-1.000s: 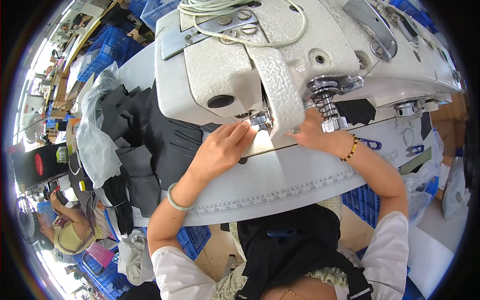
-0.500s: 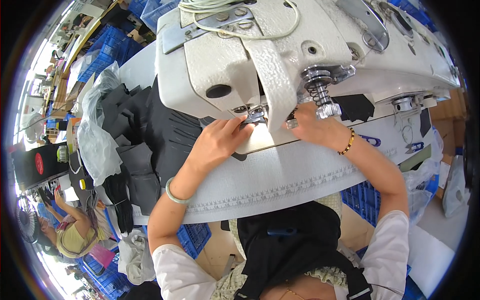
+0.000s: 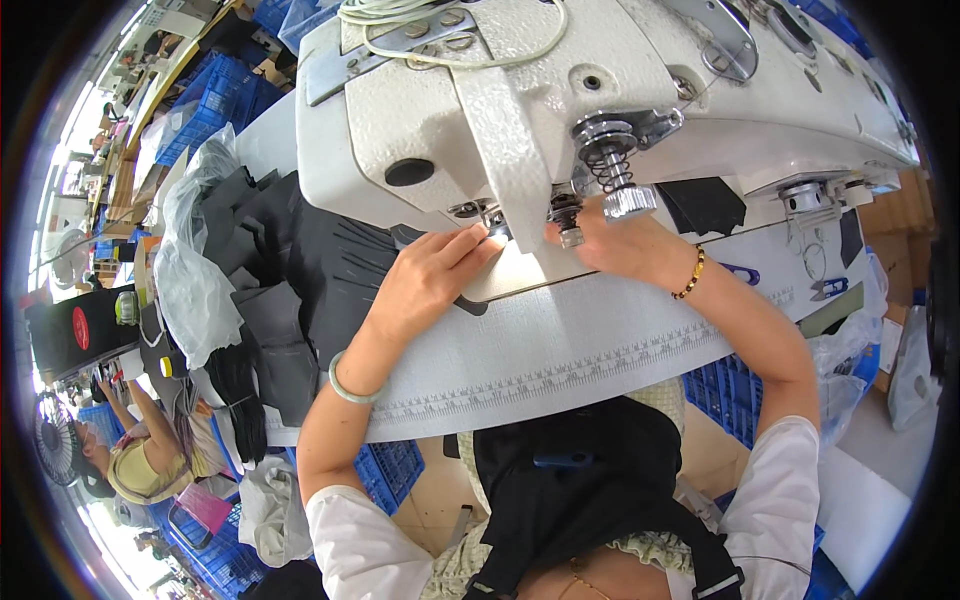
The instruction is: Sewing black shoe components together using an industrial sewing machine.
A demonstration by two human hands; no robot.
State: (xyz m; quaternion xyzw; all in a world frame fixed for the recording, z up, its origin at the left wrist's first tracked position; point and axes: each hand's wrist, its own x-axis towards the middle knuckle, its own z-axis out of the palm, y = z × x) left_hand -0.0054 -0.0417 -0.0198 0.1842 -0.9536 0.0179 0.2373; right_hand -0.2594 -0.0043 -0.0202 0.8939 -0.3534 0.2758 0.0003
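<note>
Your left hand (image 3: 425, 278) is beside the presser foot (image 3: 497, 229) of the sewing machine (image 3: 410, 125), behind the worktop's (image 3: 570, 345) front edge; slipping might prick it. Whether its fingers (image 3: 466, 241), or your right hand's (image 3: 635, 245), grip, I can't tell.

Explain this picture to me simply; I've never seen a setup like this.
There is no robot here, only two bare hands. A wide camera worn on the head looks down, so straight edges bend toward the rim.

The big white thing is a sewing machine, standing on a pale table. The left hand has its fingertips right by the small metal foot under the machine. The right hand is on the other side, partly behind machine parts. I can't tell whether either has anything in its grip.

To the left lie dark cloth pieces and a whitish plastic bag; to the right, a black piece.
</note>
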